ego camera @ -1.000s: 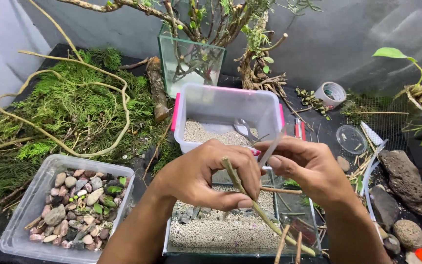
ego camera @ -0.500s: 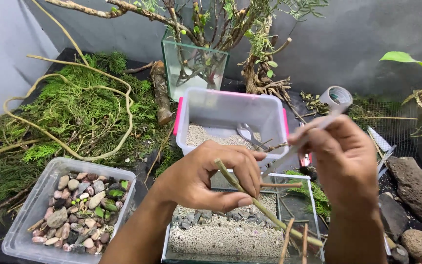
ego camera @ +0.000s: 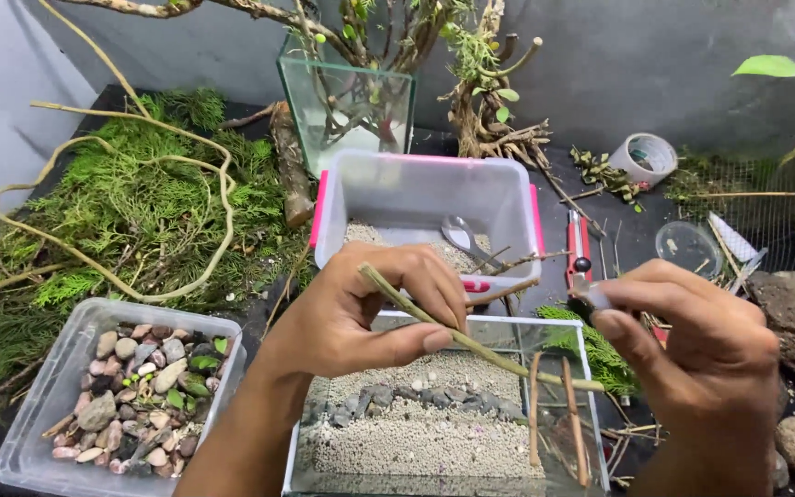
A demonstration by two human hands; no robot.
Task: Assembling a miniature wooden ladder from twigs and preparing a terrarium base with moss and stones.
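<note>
My left hand [ego camera: 374, 308] pinches a long thin green stick [ego camera: 489, 350] that slants down to the right over a small glass tank [ego camera: 591, 405]. The tank holds pale gravel, a row of dark stones and two upright twigs at its right side. My right hand [ego camera: 692, 340] is off to the right of the tank, gripping a small pale tube-like object [ego camera: 591, 293] between thumb and fingers. Behind the hands stands a clear tub with pink handles [ego camera: 416, 189], holding pale grit and a metal spoon [ego camera: 466, 237].
A clear tub of mixed pebbles [ego camera: 57, 396] sits front left. Green moss and curled vines [ego camera: 131, 212] cover the left. A glass cube with branches [ego camera: 347, 101] stands at the back. Tape roll [ego camera: 644, 158], round lid [ego camera: 689, 247] and dark rocks [ego camera: 793, 313] lie right.
My right hand has let go of the stick's upper end and moved right and down, away from the left hand. The left hand keeps the stick over the tank.
</note>
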